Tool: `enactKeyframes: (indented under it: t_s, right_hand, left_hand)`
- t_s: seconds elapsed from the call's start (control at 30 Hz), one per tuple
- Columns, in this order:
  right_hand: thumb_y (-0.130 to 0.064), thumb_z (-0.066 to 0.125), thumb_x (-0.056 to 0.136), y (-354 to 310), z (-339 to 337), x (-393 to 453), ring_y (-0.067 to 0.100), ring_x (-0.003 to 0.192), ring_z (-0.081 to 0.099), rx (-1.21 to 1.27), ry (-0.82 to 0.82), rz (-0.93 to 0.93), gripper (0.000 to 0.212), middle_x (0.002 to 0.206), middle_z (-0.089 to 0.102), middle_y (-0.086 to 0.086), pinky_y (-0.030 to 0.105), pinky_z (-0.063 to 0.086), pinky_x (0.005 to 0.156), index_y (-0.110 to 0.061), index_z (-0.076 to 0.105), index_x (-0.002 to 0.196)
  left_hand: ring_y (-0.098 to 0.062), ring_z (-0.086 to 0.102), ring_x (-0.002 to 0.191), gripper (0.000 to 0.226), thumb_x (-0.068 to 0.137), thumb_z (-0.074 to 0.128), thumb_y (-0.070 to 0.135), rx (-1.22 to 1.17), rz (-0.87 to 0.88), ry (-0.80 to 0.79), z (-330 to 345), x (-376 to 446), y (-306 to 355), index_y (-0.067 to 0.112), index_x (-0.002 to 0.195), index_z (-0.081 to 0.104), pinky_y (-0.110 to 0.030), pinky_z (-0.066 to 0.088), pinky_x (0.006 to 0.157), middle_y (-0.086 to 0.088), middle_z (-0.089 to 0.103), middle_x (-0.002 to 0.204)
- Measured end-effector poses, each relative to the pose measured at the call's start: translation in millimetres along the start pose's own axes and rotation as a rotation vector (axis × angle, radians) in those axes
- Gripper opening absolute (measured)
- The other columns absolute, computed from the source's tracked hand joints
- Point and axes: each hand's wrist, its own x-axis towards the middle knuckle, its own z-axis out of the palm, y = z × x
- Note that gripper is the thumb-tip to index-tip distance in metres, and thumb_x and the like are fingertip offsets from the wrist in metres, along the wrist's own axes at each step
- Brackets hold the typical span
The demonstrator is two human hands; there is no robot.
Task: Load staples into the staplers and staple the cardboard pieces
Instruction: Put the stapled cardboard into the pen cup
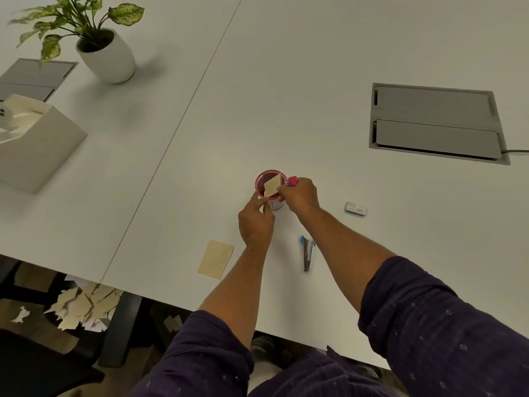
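A small pink-rimmed cup (262, 179) stands mid-table with a tan cardboard piece (272, 185) leaning inside it. My right hand (300, 194) grips a pink stapler (292, 181) right beside the cup's rim, at the cardboard's edge. My left hand (255, 222) touches the cup's near side with forefinger and thumb stretched toward it. A blue stapler (307, 253) lies opened out flat on the table between my forearms. Another tan cardboard piece (216, 259) lies flat to the left. A small staple box (355, 209) sits to the right.
A potted plant (107, 54) stands at the back left, and a white box (34, 138) sits at the left edge. A grey cable hatch (435, 124) is set into the table at the right. Scraps of cardboard (83, 306) lie on the floor below the table's near edge.
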Motion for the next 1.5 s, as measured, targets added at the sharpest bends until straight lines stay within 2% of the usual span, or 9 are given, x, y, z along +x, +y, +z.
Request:
enactKeyframes:
  t_s: [0.2, 0.43, 0.6, 0.73, 0.87, 1.03, 1.23, 1.37, 1.5]
  right_hand:
    - [-0.025, 0.070, 0.090, 9, 0, -2, 0.013, 0.060, 0.064, 0.038, -0.038, -0.029, 0.010, 0.068, 0.073, 0.001, 0.025, 0.047, 0.057, -0.016, 0.071, 0.084]
    - [-0.019, 0.069, 0.088, 15, -9, -4, 0.020, 0.066, 0.060, 0.055, -0.038, -0.018, 0.011, 0.086, 0.075, 0.015, 0.027, 0.048, 0.060, -0.008, 0.073, 0.089]
    - [-0.047, 0.071, 0.089, 25, -21, -19, 0.015, 0.057, 0.056, 0.130, -0.060, -0.020, 0.041, 0.083, 0.075, 0.014, 0.029, 0.046, 0.059, -0.006, 0.071, 0.088]
    - [-0.074, 0.040, 0.093, 33, -31, -30, 0.016, 0.062, 0.056, 0.120, -0.109, 0.097, 0.069, 0.081, 0.072, 0.009, 0.028, 0.044, 0.057, -0.012, 0.069, 0.099]
    - [-0.053, 0.024, 0.107, 56, -43, -35, 0.021, 0.074, 0.058, 0.200, -0.109, 0.190, 0.064, 0.086, 0.066, 0.012, 0.033, 0.048, 0.065, -0.007, 0.068, 0.107]
    - [-0.018, 0.039, 0.101, 85, -63, -38, 0.021, 0.073, 0.058, 0.180, -0.050, 0.229, 0.034, 0.093, 0.067, 0.014, 0.030, 0.046, 0.060, -0.006, 0.069, 0.109]
    - [-0.016, 0.044, 0.097, 124, -93, -50, 0.024, 0.073, 0.060, 0.248, -0.039, 0.250, 0.033, 0.083, 0.066, 0.016, 0.031, 0.048, 0.063, 0.005, 0.068, 0.101]
    - [-0.018, 0.048, 0.100, 154, -114, -59, 0.026, 0.072, 0.066, 0.258, -0.040, 0.225, 0.030, 0.085, 0.072, 0.019, 0.037, 0.052, 0.069, 0.003, 0.070, 0.098]
    - [-0.017, 0.056, 0.100, 175, -133, -63, 0.027, 0.078, 0.064, 0.192, -0.010, 0.174, 0.026, 0.090, 0.074, 0.020, 0.045, 0.055, 0.074, -0.001, 0.075, 0.090]
  left_hand:
    - [-0.019, 0.066, 0.115, 0.017, 0.090, 0.069, 0.015, 0.005, 0.010, 0.007, 1, -1, -3, 0.017, 0.105, 0.077, -0.020, 0.046, 0.087, 0.001, 0.069, 0.127]
    - [-0.017, 0.067, 0.111, 0.019, 0.088, 0.068, 0.012, -0.030, 0.035, 0.030, 2, -5, -4, 0.015, 0.105, 0.076, -0.013, 0.042, 0.084, 0.001, 0.072, 0.119]
    - [-0.010, 0.065, 0.091, 0.013, 0.089, 0.068, 0.014, -0.068, 0.102, 0.059, 8, -16, 3, 0.016, 0.101, 0.073, -0.023, 0.053, 0.084, 0.003, 0.072, 0.101]
    - [-0.007, 0.064, 0.084, 0.010, 0.094, 0.065, 0.028, -0.100, 0.115, -0.015, 19, -33, 12, 0.021, 0.097, 0.070, -0.020, 0.053, 0.078, 0.008, 0.070, 0.092]
    - [0.000, 0.065, 0.079, 0.017, 0.096, 0.060, 0.038, -0.133, 0.102, -0.177, 30, -53, 22, 0.025, 0.098, 0.071, -0.006, 0.047, 0.070, 0.014, 0.070, 0.087]
    - [-0.006, 0.066, 0.081, 0.024, 0.096, 0.062, 0.033, -0.056, 0.048, -0.372, 50, -75, 24, 0.018, 0.112, 0.071, -0.015, 0.052, 0.077, 0.003, 0.074, 0.098]
    - [-0.010, 0.069, 0.079, 0.024, 0.092, 0.065, 0.024, -0.016, 0.015, -0.531, 68, -96, 22, 0.011, 0.112, 0.071, -0.019, 0.057, 0.076, -0.003, 0.075, 0.097]
    - [-0.002, 0.067, 0.069, 0.021, 0.089, 0.067, 0.019, -0.002, -0.017, -0.603, 80, -106, 22, 0.010, 0.107, 0.074, -0.007, 0.050, 0.065, 0.000, 0.074, 0.086]
    - [-0.019, 0.072, 0.080, 0.018, 0.088, 0.069, 0.020, -0.005, -0.061, -0.685, 91, -116, 22, 0.008, 0.100, 0.076, -0.032, 0.060, 0.078, -0.005, 0.076, 0.084]
